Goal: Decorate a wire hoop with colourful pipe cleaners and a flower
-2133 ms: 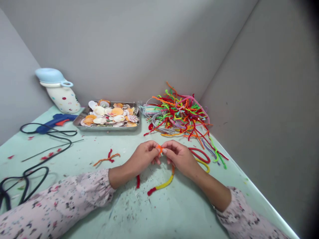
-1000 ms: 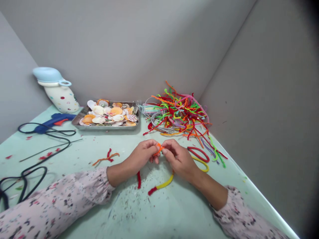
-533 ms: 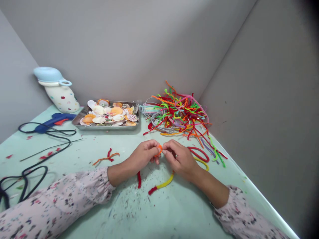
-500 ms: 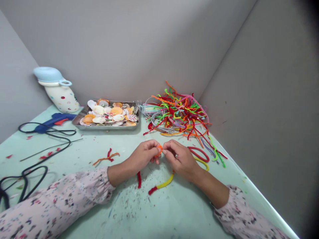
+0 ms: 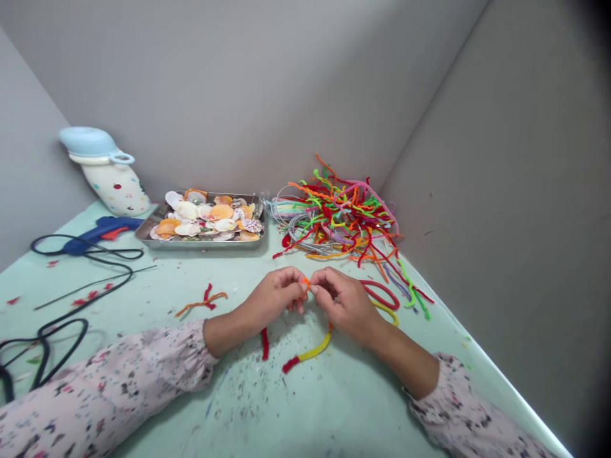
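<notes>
Orange piece (bright) between left fingers and right fingers

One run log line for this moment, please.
left hand: pinching orange piece | right hand: fingertips at same piece | nearby: yellow-red strip

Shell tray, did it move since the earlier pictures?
No. The tray keeps its place right of the bottle; both slide slightly left in the picture together, so probably only the camera moved.
</notes>
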Available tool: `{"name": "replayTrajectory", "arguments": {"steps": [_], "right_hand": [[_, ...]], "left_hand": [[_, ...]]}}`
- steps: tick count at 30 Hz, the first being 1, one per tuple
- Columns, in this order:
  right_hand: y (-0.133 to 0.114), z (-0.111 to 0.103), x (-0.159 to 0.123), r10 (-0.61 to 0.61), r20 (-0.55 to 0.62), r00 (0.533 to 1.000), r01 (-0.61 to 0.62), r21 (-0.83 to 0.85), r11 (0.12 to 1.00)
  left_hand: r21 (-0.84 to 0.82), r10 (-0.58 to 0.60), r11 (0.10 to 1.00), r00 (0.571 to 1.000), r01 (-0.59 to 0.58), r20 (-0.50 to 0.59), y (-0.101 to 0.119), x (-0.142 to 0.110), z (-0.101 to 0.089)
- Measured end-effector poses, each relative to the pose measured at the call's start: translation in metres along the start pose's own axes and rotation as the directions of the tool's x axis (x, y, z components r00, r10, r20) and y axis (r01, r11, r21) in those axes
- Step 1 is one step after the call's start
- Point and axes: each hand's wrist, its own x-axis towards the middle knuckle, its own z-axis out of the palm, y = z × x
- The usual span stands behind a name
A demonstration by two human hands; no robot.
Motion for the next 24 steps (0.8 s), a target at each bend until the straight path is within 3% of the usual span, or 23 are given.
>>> {"name": "replayTrajectory", "arguments": {"steps": [7, 13, 16, 19, 24], "right_hand": [[-0.002, -0.003, 0.001, -0.059, -0.024, 0.998, 0.057, -0.1, 0.993], [-0.01, -0.01, 0.002, -0.049, 0.068, 0.997, 0.061, -0.187, 0.98], [-0.016, -0.013, 0.004, 0.032, 0.086, 0.996, -0.015, -0.195, 0.981], [-0.019, -0.015, 0.006, 0.192, 0.116, 0.975, -0.18, -0.107, 0.978], [-0.011, -0.017, 0.011, 0.437, 0.33, 0.837, -0.502, 0.144, 0.853]], "left_hand": [[0.066, 0.023, 0.998, 0.999, -0.02, -0.048, -0.007, 0.002, 0.001], [0.321, 0.119, 0.943, 0.99, -0.091, -0.069, -0.005, -0.002, 0.003], [0.527, 0.217, 0.835, 0.975, -0.159, -0.05, -0.001, -0.006, 0.004], [0.707, 0.293, 0.675, 0.956, -0.213, 0.008, 0.002, -0.009, 0.004], [0.865, 0.38, 0.348, 0.898, -0.362, 0.223, -0.003, -0.007, 0.0]]}}
